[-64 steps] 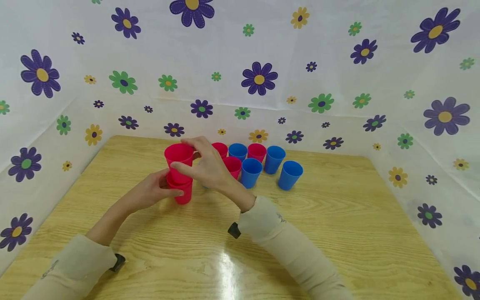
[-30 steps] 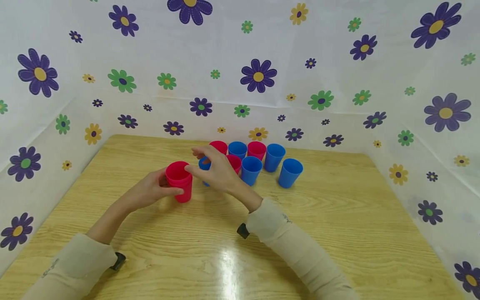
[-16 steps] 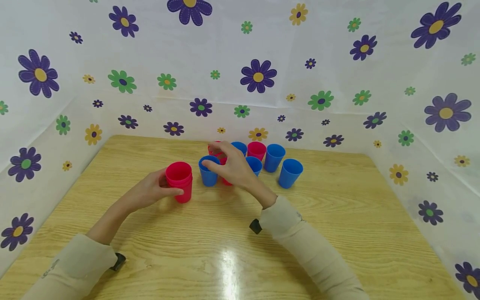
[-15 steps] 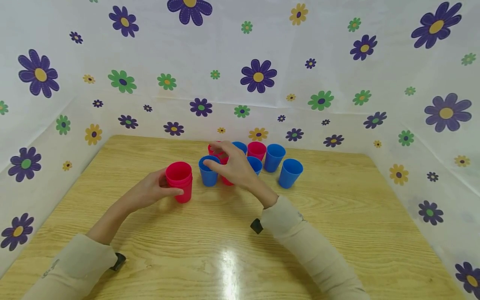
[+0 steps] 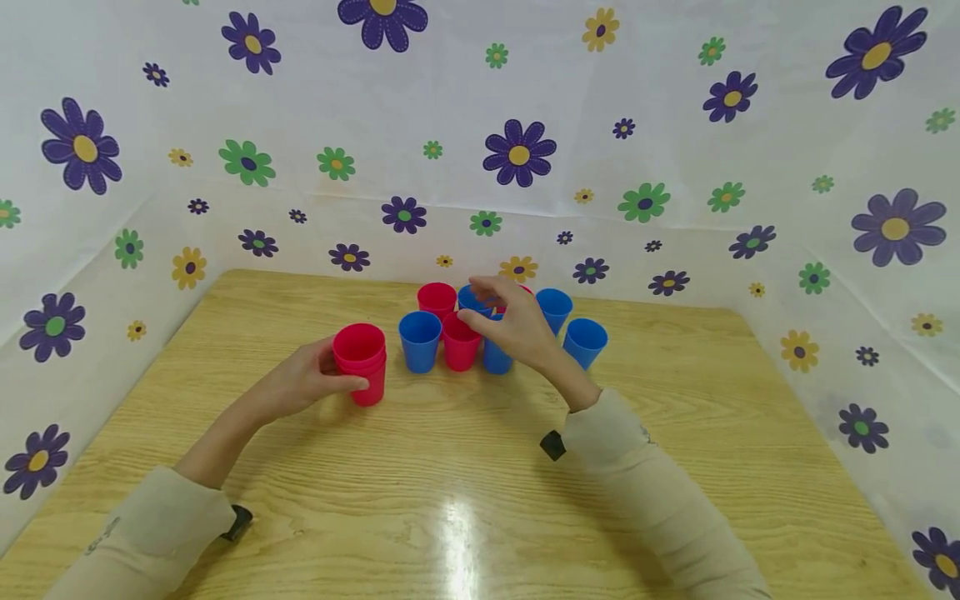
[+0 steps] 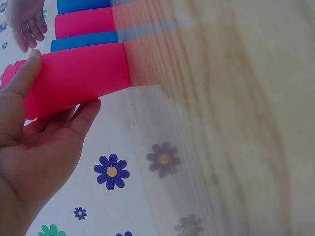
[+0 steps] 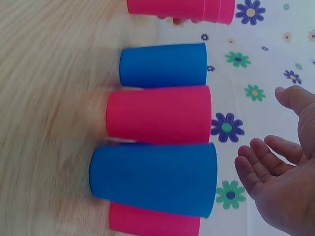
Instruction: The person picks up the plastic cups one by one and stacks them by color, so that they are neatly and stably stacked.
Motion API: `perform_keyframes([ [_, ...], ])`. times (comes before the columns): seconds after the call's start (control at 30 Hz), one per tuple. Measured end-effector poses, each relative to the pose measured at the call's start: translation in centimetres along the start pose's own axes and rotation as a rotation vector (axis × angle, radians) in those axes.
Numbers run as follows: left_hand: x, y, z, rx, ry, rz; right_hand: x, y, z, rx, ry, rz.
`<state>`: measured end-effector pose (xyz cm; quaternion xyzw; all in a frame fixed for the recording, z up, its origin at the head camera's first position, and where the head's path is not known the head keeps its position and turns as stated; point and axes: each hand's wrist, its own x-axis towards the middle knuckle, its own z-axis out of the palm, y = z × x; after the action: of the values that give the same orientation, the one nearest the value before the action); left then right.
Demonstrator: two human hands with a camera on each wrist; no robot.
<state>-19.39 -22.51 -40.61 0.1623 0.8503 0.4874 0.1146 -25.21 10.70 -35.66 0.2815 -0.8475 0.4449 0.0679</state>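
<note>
My left hand (image 5: 300,383) grips a stack of nested red cups (image 5: 360,375), which stands upright on the table with its mouth up. Seen from the left wrist, thumb and fingers curve round the stack's sides (image 6: 81,78). My right hand (image 5: 517,325) hovers over the group of cups, holding nothing, with fingers loosely bent and thumb apart. Below it are a red cup (image 5: 461,346) and a blue cup (image 5: 497,356), partly covered by the hand. In the right wrist view the right hand (image 7: 283,182) is apart from the cups' rims.
A blue cup (image 5: 420,343) stands between the stack and the front red cup. Behind are a red cup (image 5: 437,297) and a blue cup (image 5: 472,302); another red one is mostly hidden. Two blue cups (image 5: 555,305) stand to the right. A flowered cloth (image 5: 420,175) surrounds the wooden table (image 5: 375,492).
My right hand has lowered a red cup into the one in my left hand, let go, and moved right across the cups. The left hand has stayed in place.
</note>
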Motion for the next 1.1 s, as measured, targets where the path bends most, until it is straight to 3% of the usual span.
perform_keyframes([
  [0.27,0.0,0.2,0.2,-0.001,-0.002,0.006,-0.6,1.5,-2.2,-0.028,0.033,0.060],
  [0.7,-0.1,0.2,0.1,0.014,0.002,0.000,-0.7,3.6,-4.8,-0.068,0.081,0.081],
  [1.1,-0.1,0.3,0.1,-0.001,0.002,-0.003,-0.5,5.3,-6.3,-0.122,0.092,0.142],
])
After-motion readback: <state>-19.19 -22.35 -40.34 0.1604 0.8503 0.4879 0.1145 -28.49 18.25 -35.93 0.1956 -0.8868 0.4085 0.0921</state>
